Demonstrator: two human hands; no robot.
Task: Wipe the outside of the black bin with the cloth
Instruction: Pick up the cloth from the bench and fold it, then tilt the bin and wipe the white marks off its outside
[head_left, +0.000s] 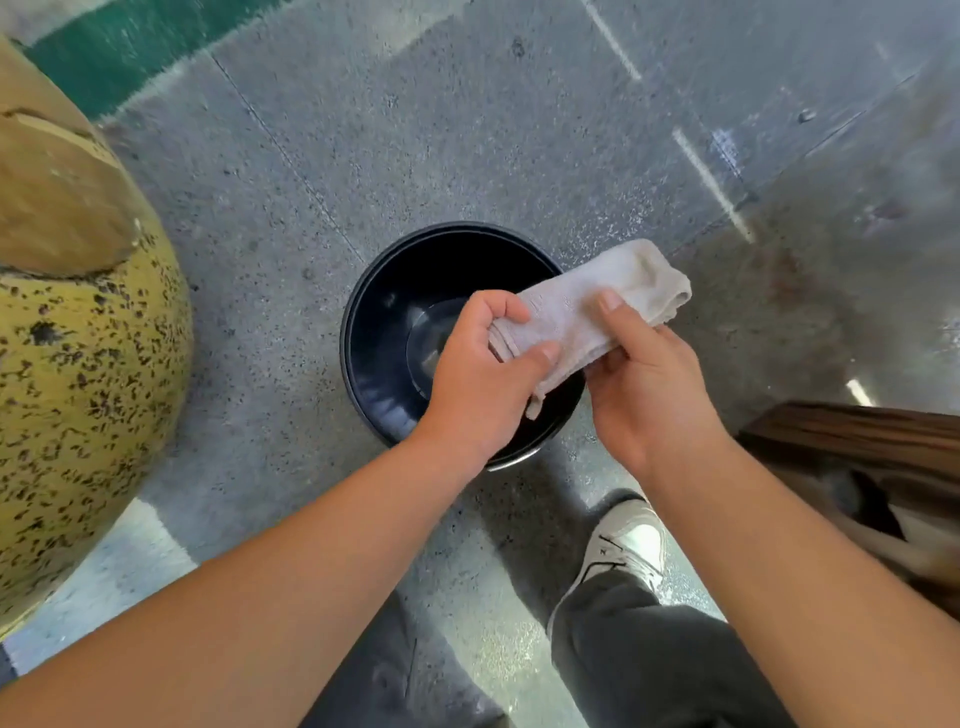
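Note:
A round black bin stands upright on the grey floor below me, its open mouth facing up and nothing visible inside. Above its right half I hold a folded off-white cloth with both hands. My left hand pinches the cloth's near end between thumb and fingers. My right hand grips the cloth from the right, thumb lying on top. The cloth is in the air and not touching the bin. My hands hide the bin's near right rim.
A large yellow rounded object with black speckles bulges at the left, close to the bin. A brown wooden piece lies at the right. My shoe and dark trouser leg stand just below the bin. Speckled grey floor stretches beyond.

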